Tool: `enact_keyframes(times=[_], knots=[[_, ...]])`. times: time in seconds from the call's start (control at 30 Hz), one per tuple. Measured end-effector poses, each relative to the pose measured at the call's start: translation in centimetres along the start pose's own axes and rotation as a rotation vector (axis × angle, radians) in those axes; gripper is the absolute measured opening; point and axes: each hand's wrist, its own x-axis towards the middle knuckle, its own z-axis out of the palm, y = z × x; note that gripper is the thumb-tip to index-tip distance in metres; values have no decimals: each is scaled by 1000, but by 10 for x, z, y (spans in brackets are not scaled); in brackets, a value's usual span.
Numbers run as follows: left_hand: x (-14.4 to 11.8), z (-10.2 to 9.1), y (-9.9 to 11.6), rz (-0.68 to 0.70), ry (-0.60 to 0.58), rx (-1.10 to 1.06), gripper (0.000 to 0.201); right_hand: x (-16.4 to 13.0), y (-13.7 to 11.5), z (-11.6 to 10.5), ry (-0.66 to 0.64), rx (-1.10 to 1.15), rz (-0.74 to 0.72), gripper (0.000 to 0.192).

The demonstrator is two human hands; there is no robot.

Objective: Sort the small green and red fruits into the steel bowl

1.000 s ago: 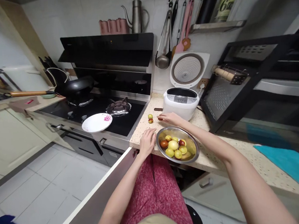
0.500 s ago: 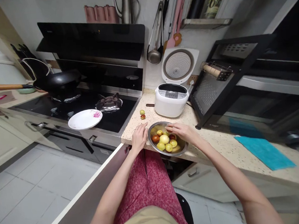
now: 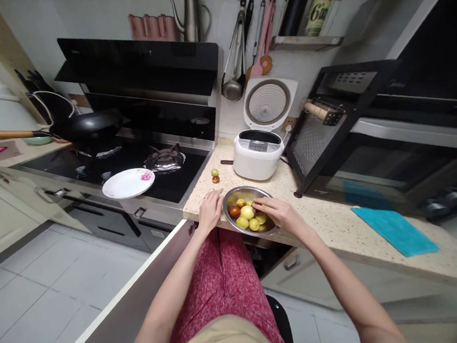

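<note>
A metal bowl (image 3: 271,229) sits at the counter's front edge, holding several round yellow-green and red-brown fruits (image 3: 248,212) that look like jujubes. My right hand (image 3: 282,212) reaches over the bowl's right side. Its fingers are bent together among the fruits, and what lies beneath the fingertips is hidden. Just left of the rim, my left hand (image 3: 211,209) rests on the counter, open and empty, with its fingers stretched forward. Beyond it, one green fruit (image 3: 214,172) and one red-brown fruit (image 3: 215,179) lie close together on the countertop.
Behind the bowl stands a white rice cooker (image 3: 258,158), lid raised. A white plate (image 3: 129,184) sits on the stove's front edge, with a wok (image 3: 92,127) behind. A blue cloth (image 3: 396,230) lies right, before the oven (image 3: 419,160). An open cabinet door (image 3: 135,294) juts out left.
My right hand has moved slightly further over the bowl and now covers the red fruits that showed near its fingertips. My left hand stays beside the rim. The view has shifted slightly.
</note>
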Motion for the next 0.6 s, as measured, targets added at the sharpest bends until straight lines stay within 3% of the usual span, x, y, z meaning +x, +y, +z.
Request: enact_keyframes(times=[0.27,0.43,0.6], knots=[[6,3,-8,-71,52,-118,41,-11,-65,5,235,70,84,38],[23,11,-29,-63,12,-178,44,-12,-102,21,356,55,164,40],[51,27,-57,-16,-50,-133,50,-18,-120,36,431,3,233,47]])
